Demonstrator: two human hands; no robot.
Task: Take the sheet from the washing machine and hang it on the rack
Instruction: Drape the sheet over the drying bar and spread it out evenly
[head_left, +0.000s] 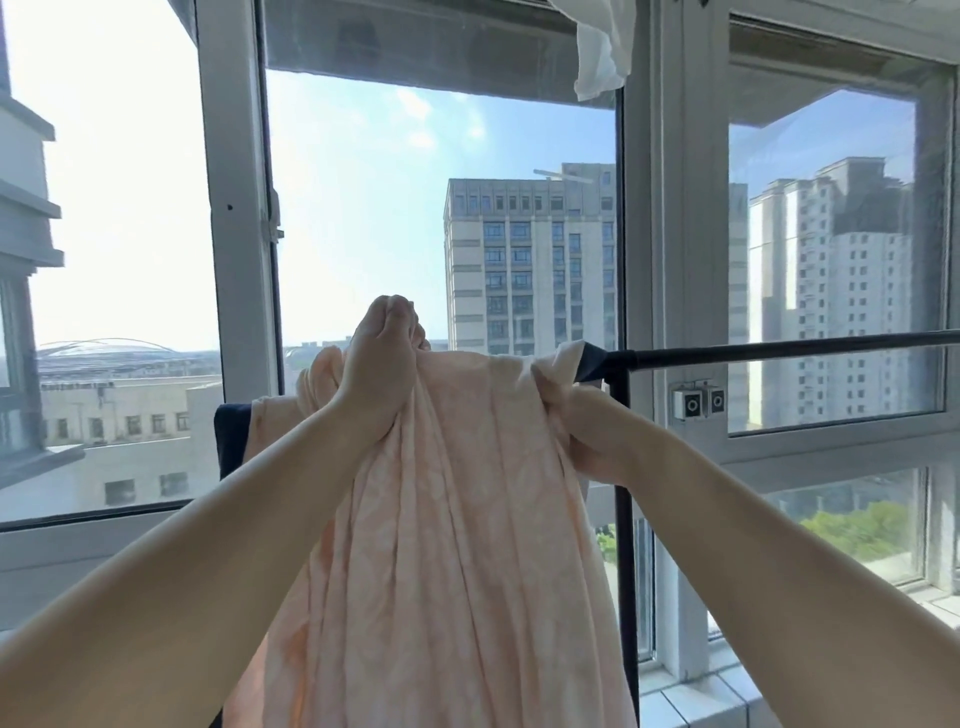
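Both hands gripping the peach sheet (457, 519), which is draping over the black rack (779, 347) by the window: left hand (382, 364) bunching its top, right hand (582, 415) clutching its edge.

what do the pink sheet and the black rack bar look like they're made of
Sheet: soft woven fabric, likely cotton, matte, faint tonal pattern; it hangs in loose folds. Rack bar: looks like metal tube with black matte coating; thin, straight, slight sheen.

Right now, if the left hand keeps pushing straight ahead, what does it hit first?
Probably the window glass. The left hand, gripping the peach sheet, sits above the rack bar; how far off the glass lies is unclear.
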